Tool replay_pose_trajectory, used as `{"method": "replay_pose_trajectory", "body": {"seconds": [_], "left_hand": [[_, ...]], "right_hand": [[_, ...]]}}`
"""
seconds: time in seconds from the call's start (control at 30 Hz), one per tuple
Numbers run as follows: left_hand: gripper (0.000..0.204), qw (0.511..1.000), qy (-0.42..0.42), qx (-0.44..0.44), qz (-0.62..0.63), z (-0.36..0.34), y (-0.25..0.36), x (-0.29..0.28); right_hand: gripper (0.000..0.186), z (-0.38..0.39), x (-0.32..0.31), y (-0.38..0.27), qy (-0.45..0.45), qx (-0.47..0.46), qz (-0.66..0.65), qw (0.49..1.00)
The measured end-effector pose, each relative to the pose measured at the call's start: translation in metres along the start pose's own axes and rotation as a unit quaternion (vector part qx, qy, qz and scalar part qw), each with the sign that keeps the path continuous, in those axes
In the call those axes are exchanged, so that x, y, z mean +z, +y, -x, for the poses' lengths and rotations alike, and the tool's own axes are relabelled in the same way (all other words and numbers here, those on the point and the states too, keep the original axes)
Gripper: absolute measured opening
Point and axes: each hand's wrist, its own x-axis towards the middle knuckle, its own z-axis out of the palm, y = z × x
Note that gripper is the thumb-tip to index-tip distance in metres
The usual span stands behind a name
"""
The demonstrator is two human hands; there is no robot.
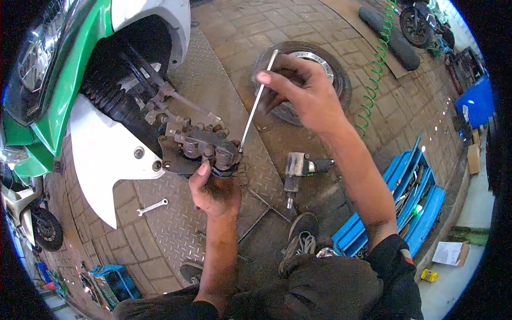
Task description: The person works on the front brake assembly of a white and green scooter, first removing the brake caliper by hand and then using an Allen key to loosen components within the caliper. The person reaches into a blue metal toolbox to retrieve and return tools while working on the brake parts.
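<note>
A dirty brake caliper (210,146) hangs at the lower end of a motorcycle's front fork, beside a white fender panel (98,144). My left hand (216,194) is closed on its underside, thumb up against the body. From above, my right hand (306,93) grips a long thin silver wrench (258,101) near its upper end, between thumb and fingers. The tool slants down to the left, and its lower tip meets the caliper's right side. Some fingers of my right hand are blurred and partly hidden.
A wheel with a brake disc (341,80) lies beyond my right hand. On the floor are an impact wrench (298,176), a combination wrench (153,207) on the metal plate (176,234), and a blue toolbox (426,213). A green coiled hose (380,64) hangs at right.
</note>
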Motion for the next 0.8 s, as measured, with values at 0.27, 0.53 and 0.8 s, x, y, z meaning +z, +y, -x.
{"method": "replay_pose_trajectory", "body": {"seconds": [0.27, 0.53, 0.8], "left_hand": [[0.068, 1.000, -0.026, 0.001, -0.006, 0.001, 0.001, 0.004], [0.069, 0.998, -0.039, -0.029, 0.034, 0.004, 0.004, -0.001], [0.066, 0.997, -0.018, -0.038, -0.060, 0.005, -0.001, -0.009]], "right_hand": [[0.048, 0.006, 0.008, 0.010, 0.094, 0.047, -0.025, 0.994], [0.069, 0.002, 0.007, 0.014, 0.053, -0.027, -0.035, 0.998], [0.072, 0.045, 0.036, 0.012, 0.131, -0.077, 0.006, 0.988]]}}
